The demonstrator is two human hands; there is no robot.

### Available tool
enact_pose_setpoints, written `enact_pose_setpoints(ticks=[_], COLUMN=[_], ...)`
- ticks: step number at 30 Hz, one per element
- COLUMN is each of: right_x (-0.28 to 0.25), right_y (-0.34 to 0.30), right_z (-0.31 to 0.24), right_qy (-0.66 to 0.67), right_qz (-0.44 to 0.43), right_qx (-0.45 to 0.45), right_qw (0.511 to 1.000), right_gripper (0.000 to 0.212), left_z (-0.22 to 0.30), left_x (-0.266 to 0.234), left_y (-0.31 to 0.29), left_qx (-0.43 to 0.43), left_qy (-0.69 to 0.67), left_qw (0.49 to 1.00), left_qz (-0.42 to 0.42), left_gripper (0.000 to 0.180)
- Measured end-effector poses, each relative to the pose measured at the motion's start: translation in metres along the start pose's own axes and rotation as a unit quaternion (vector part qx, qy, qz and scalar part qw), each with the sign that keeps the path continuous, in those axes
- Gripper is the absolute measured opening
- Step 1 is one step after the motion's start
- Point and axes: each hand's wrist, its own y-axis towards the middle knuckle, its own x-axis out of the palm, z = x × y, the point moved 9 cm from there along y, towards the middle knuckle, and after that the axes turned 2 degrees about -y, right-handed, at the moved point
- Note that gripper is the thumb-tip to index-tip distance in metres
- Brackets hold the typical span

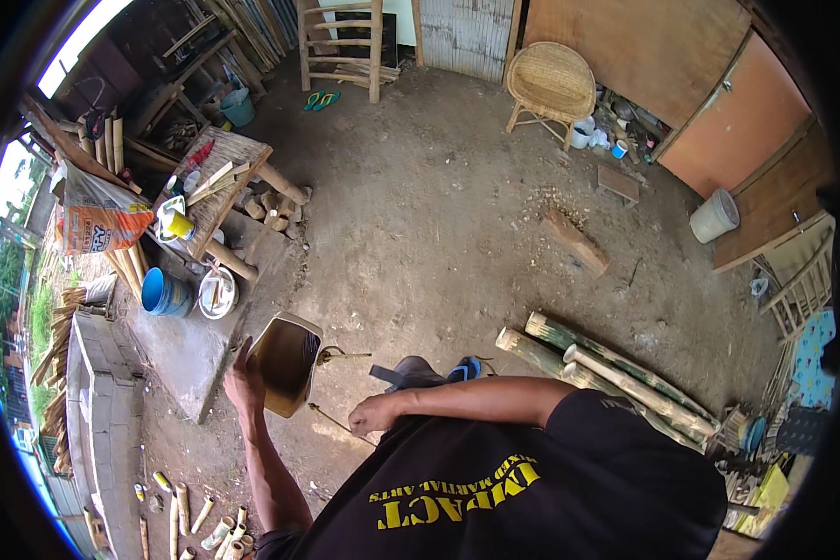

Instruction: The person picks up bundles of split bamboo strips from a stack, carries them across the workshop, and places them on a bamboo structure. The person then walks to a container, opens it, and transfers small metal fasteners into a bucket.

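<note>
A cut-open rectangular plastic container [277,407], pale outside and brownish inside, is tipped in front of me with its opening showing. My left hand [244,381] grips its left side, fingers wrapped over the wall. A knotted brown rope [325,355] sticks out of the container's right side. Another length of thin rope [339,422] runs from its lower corner to the fingers of my right hand [373,413], which are closed around it. Beside that hand show a dark strap-like piece [385,375] and a blue-and-black flip-flop [465,370].
Cut bamboo poles [616,373] lie to the right. At the left are a low table [243,149], a blue bucket [166,293], a white basin [217,292] and a block wall [112,411]. A wood block [574,241] and woven chair [551,82] are farther off.
</note>
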Motion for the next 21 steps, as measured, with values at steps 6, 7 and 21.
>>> enact_pose_setpoints(ticks=[6, 7, 21], right_x=[-0.060, -0.077, -0.382], right_y=[-0.012, -0.019, -0.166], right_z=[0.034, 0.045, 0.174], right_qy=[-0.024, -0.020, 0.199], right_qz=[0.101, 0.150, 0.351], right_qx=[0.065, 0.083, 0.173], right_qw=[0.992, 0.985, 0.899], right_gripper=[0.034, 0.033, 0.033], left_z=[0.116, 0.130, 0.261], left_x=[0.052, 0.066, 0.231], left_y=[0.066, 0.078, 0.293], left_qx=[0.080, 0.079, 0.187], left_qy=[0.007, 0.014, 0.048], left_qw=[0.995, 0.994, 0.967], left_qz=[-0.052, -0.074, -0.168], left_gripper=[0.032, 0.032, 0.029])
